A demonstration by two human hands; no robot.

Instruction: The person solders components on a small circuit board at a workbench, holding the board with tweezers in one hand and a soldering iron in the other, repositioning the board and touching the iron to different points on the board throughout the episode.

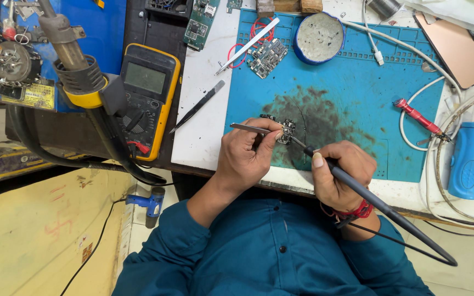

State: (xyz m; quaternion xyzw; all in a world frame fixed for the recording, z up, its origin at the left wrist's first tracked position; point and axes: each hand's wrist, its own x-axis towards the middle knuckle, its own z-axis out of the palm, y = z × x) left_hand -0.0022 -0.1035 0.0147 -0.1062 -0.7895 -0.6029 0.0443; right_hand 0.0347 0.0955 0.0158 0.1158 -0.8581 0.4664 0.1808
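Two hands meet over a small board (285,130) near the front edge of a blue mat (357,93). The right hand (338,175) is closed around a dark soldering iron (379,205), its tip touching the board. The left hand (248,153) pinches silver tweezers (248,128) whose points reach the same board. That board is tiny, irregular and dark, crowded with small metal parts, and it sits on a sooty, blackened patch of the mat. Farther off on the mat lie a red screwdriver (418,118), a second board (268,57) and a round blue tin (319,37). Left of the mat rest black tweezers (198,105) and a yellow multimeter (148,93), with a hot-air gun (75,60) beside it.
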